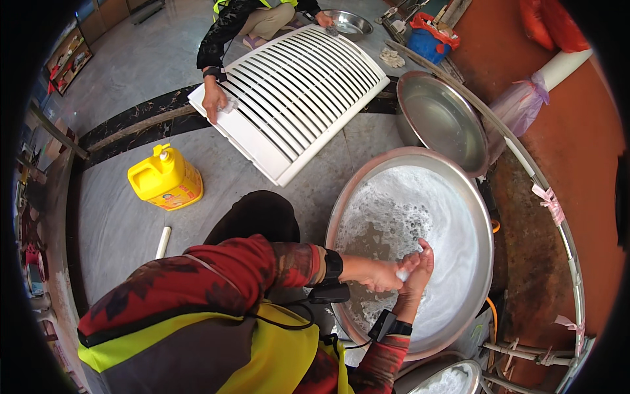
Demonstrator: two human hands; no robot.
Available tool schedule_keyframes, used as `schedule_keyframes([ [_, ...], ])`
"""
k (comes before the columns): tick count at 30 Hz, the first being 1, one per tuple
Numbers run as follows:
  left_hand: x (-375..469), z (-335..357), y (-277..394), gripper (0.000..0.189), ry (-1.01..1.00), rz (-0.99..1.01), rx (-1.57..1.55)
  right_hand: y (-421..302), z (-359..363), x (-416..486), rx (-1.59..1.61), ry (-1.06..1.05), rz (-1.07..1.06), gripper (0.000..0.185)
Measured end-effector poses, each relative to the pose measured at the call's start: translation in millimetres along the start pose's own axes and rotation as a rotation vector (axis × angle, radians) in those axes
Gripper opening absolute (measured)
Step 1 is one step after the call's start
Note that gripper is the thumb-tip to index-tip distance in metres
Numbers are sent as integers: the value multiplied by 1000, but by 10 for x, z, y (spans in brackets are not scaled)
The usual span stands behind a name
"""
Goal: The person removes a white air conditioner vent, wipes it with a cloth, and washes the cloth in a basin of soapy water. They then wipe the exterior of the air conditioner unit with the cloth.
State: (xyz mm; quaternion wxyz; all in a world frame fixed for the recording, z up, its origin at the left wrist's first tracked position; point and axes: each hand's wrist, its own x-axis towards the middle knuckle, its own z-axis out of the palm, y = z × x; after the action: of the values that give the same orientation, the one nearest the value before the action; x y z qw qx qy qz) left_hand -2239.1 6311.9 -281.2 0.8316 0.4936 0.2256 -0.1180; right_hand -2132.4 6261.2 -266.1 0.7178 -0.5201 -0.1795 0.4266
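Observation:
Above a large metal basin (339, 212) of foamy water (453, 256), my two hands are pressed together. Between them shows a small white wad (403, 274), maybe a cloth or sponge; most of it is hidden by fingers. My left hand (376, 274) is closed around its near side. My right hand (417, 270) grips from the other side, its thumb or a finger pointing up. Suds cover much of the water, with a brownish bare patch left of my hands.
A co-worker's hand (214, 102) holds a wad on a white slatted panel (295, 98); their other hand (324, 19) is near another basin (350, 23). A yellow jug (167, 177) stands left. Another water basin (440, 118) adjoins mine; a metal rail (531, 172) curves along the right.

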Motion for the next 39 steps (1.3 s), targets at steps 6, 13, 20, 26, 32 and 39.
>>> schedule_keyframes([
  [6, 208, 15, -478, 37, 487, 487, 650, 337, -80, 24, -204, 187, 6, 24],
  [13, 113, -107, -197, 28, 137, 131, 100, 202, -213, 75, -65, 51, -17, 36],
  [20, -154, 166, 106, 26, -563, 48, -668, -165, 36, -209, 368, -110, -20, 69],
  [26, -144, 286, 30, 25, -644, 74, -916, -236, 131, -256, 667, -294, -68, 55],
  [32, -210, 164, 128, 11, -426, -8, -476, -265, 56, -142, 170, -140, 25, 35],
  [39, 59, 68, -185, 35, 146, 230, 354, 72, 22, -75, 2, 64, -5, 24],
])
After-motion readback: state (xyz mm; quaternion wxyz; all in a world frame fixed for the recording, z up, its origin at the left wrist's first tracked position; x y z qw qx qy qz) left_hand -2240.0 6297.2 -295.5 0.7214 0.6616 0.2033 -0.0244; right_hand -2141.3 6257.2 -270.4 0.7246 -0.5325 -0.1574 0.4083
